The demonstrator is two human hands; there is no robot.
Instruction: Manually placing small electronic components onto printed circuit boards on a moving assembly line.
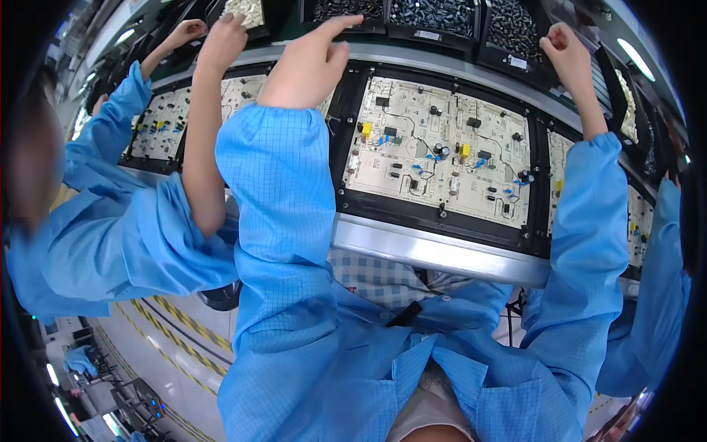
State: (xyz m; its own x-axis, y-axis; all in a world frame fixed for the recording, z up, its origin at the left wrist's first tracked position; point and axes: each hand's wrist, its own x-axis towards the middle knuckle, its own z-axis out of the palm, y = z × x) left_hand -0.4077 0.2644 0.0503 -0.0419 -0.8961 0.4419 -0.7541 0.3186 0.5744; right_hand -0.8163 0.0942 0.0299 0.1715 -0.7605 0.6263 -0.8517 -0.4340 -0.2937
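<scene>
My left hand (308, 68) reaches over the near edge of a bin of small dark parts (343, 9). Its index finger is stretched out and the thumb stands apart from it; the other fingers are mostly hidden, and nothing shows in the hand. At the right, my right hand (565, 53) is closed beside a black bin of small black components (513, 31), thumb and fingertips together. Whatever they may hold is too small to make out. Between my arms lies a pale circuit board (434, 180) in a black frame, fitted with capacitors, yellow blocks and blue parts.
Another bin of dark cylindrical parts (431, 16) stands between my hands. A metal rail (442, 247) runs along the near edge. At my left, a co-worker in a blue sleeve (147, 239) reaches toward a bin of whitish parts (247, 15). Another blue sleeve (663, 272) is at the far right.
</scene>
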